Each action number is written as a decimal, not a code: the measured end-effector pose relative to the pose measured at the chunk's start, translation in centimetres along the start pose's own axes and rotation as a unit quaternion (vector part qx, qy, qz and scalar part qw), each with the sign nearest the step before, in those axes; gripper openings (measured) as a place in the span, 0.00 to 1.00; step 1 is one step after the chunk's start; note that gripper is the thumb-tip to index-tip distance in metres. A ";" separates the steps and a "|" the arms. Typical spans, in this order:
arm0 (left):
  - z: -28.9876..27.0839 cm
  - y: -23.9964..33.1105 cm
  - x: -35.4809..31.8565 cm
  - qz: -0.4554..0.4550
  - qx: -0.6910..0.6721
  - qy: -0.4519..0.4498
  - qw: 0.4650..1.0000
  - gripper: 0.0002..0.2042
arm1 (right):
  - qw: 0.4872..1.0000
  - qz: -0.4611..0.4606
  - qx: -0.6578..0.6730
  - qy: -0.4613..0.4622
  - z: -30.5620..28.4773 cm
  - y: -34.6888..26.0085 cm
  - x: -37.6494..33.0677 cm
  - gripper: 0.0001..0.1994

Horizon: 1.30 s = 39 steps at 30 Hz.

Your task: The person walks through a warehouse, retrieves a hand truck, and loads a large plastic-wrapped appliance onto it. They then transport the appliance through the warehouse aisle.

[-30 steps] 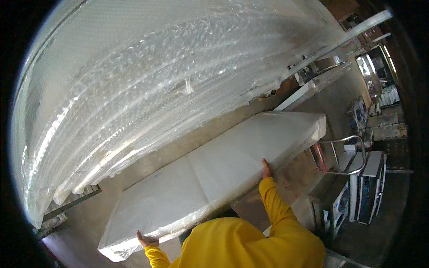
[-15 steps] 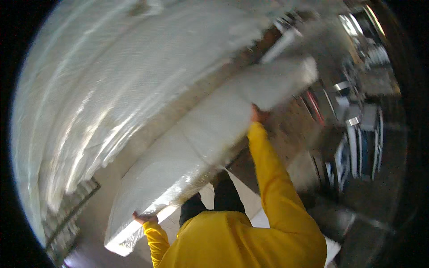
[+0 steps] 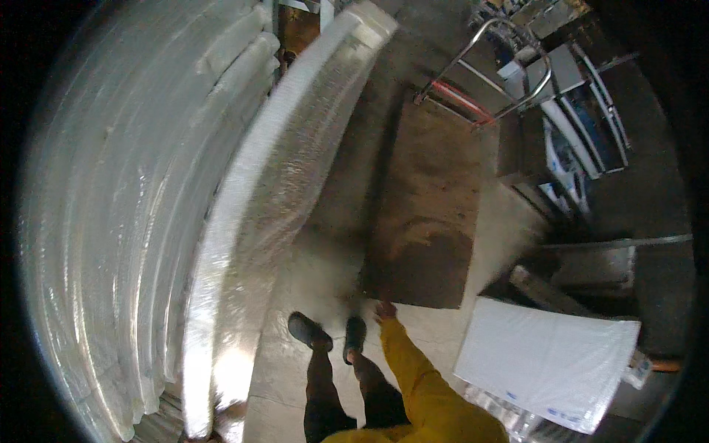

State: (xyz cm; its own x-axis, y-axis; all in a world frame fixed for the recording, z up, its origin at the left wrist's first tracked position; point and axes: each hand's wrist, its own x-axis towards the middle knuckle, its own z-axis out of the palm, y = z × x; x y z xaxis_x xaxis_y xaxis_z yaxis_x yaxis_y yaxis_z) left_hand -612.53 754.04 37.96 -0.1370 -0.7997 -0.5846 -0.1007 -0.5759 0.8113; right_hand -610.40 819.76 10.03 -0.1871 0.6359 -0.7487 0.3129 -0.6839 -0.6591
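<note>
Two hands [image 3: 385, 311], one gripping panel [image 3: 269, 199], trolley [image 3: 428, 207]

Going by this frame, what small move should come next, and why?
Probably bring the right hand over to the long wrapped panel to steady it: the panel appears stood on edge beside the wrapped stack, the left hand seems to be at its near end, and the right hand looks empty, near the flat trolley.

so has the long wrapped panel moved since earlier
Yes: judged by the flat cart, the wrapped panel has moved left, away from it and closer to the wrapped stack.
</note>
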 end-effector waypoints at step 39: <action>5.2 3.1 2.6 0.597 0.566 -0.157 0.546 0.17 | 0.949 0.127 0.285 0.034 -7.3 29.3 10.5 0.38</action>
State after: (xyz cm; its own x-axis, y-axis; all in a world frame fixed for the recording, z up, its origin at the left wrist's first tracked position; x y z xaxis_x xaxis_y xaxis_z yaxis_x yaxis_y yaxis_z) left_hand -618.28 751.07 38.92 -0.9153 -0.3204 0.2442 -0.2766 0.9405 0.1972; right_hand -596.44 809.03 -16.59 -0.1061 0.4321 -0.8956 -0.2184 -0.8888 -0.4029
